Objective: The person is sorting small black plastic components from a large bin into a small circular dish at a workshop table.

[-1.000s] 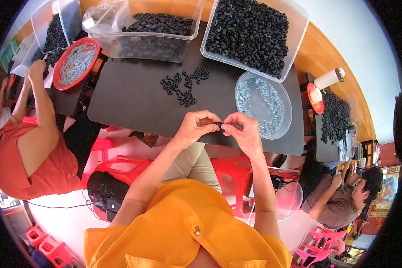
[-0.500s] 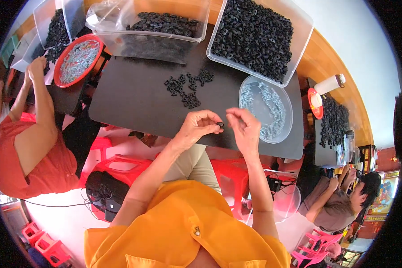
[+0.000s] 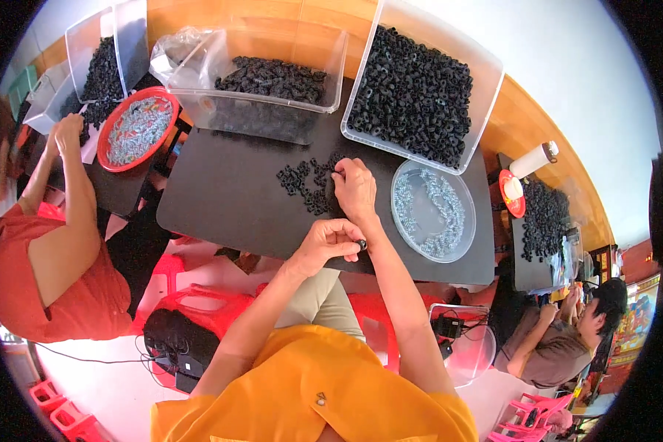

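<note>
My left hand (image 3: pixel 324 247) is closed, thumb and forefinger pinching a small black plastic part (image 3: pixel 362 244) with a hole in its end, just off the table's near edge. My right hand (image 3: pixel 356 193) reaches across to a loose pile of small black ring-like pieces (image 3: pixel 300 180) on the dark table (image 3: pixel 221 191). Its fingers are bent down together at the pile's right side; whatever lies between the fingertips is hidden. Right of that hand, a round clear plastic tray (image 3: pixel 436 210) holds many small silvery metal pieces, apparently springs.
Behind the pile stand a clear bin (image 3: pixel 272 110) of black parts and a tilted clear bin (image 3: pixel 355 132) of larger black parts. To the left, a person in red (image 3: pixel 66 258) works by a red basin (image 3: pixel 171 121). Another person (image 3: pixel 545 350) sits at the right table.
My right hand has moved forward and left, from beside the left hand to the pile of black pieces. The left hand still grips the black part. The view has shifted slightly.
</note>
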`<state>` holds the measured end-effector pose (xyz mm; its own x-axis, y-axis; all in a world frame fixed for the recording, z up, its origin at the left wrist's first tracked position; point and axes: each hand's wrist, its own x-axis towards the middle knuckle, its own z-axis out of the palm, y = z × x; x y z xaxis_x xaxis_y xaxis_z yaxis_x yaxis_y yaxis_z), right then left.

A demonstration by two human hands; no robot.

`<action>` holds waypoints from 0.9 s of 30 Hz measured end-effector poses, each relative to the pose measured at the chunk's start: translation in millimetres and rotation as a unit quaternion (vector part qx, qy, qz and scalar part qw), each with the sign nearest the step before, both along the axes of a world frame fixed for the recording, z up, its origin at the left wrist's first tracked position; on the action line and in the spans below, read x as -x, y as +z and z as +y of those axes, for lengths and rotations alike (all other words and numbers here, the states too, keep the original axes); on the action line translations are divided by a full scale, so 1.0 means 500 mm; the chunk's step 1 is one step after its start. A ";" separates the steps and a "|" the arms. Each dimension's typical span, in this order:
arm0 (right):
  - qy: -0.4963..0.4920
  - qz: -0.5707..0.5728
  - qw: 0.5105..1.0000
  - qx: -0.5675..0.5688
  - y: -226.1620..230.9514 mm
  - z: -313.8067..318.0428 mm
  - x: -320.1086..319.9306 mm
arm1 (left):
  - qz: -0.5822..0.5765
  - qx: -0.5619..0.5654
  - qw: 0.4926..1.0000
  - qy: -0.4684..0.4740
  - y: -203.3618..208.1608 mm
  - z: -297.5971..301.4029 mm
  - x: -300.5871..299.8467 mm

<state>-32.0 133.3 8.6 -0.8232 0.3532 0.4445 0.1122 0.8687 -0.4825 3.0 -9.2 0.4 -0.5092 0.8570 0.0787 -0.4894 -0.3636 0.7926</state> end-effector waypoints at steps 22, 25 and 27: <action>0.096 0.000 0.805 0.585 0.112 0.024 -0.261 | 0.000 0.007 0.999 0.043 -0.002 0.011 -0.003; 0.089 -0.007 0.804 0.588 0.109 0.019 -0.268 | 0.002 0.002 0.999 0.044 -0.003 0.012 -0.003; 0.082 -0.015 0.804 0.588 0.106 0.020 -0.268 | 0.003 0.007 0.999 0.044 -0.003 0.012 -0.003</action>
